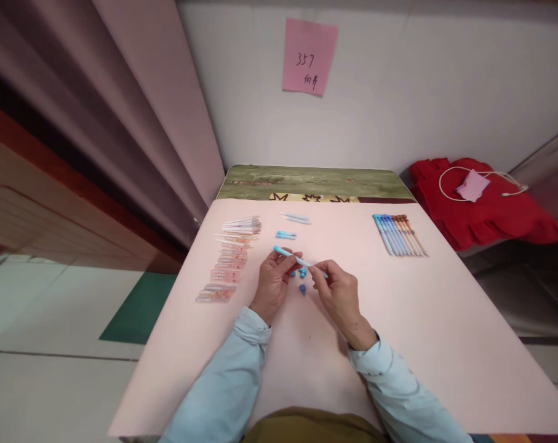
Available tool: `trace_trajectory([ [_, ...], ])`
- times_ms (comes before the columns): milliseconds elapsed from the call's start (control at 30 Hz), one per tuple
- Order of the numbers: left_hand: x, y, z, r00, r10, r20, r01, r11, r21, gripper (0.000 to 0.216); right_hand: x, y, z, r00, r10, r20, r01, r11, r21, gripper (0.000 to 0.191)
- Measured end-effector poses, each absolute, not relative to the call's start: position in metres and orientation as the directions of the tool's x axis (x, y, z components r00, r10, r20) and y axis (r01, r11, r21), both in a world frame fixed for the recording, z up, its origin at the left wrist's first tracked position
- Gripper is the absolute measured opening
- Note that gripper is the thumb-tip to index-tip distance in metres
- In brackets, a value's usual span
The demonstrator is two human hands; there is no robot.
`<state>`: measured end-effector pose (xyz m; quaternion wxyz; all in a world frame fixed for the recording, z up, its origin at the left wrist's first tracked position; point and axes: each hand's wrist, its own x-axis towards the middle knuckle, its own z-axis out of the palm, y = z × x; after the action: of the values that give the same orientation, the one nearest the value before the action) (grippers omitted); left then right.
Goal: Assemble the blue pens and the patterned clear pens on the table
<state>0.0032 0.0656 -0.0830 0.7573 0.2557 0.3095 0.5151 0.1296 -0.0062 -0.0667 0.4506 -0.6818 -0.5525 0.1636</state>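
Note:
A light-blue pen [301,261] is held between my two hands above the middle of the table, tilted down to the right. My left hand [273,278] grips its bright-blue end, and my right hand [339,292] pinches the other end. Just below the pen lie small bright-blue pieces [302,272] and a darker blue piece [302,288]. Beyond my left hand are short blue barrel parts [286,235]. Farther back rest a few thin pale-blue pen parts [296,218].
On the left lie several white refills [240,225] and rows of pinkish clear parts [230,264]. A row of blue and brown pens [398,235] is at the right. The pale tabletop [426,344] meets a green strip [315,179]. Red cloth [482,209] with a cable is beyond the right edge.

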Motion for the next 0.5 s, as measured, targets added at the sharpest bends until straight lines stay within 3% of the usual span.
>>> trace_trajectory([
  [133,0.0029,0.0648,-0.0832,0.297,0.936,-0.187,-0.614,0.338,0.713,0.026,0.1318,-0.0055,-0.0648,0.319,0.936,0.147,0.545,-0.054,-0.837,0.046],
  [400,0.0014,0.0676,-0.0852,0.281,0.939,-0.199,-0.623,0.336,0.706,0.027,0.1287,-0.0065,-0.0617,0.325,0.927,0.185,0.555,-0.029,-0.831,0.024],
  [500,0.0014,0.0681,-0.0854,0.282,0.938,-0.203,-0.613,0.338,0.714,0.028,0.131,-0.0067,-0.0622,0.297,0.945,0.138,0.534,-0.045,-0.844,0.035],
])
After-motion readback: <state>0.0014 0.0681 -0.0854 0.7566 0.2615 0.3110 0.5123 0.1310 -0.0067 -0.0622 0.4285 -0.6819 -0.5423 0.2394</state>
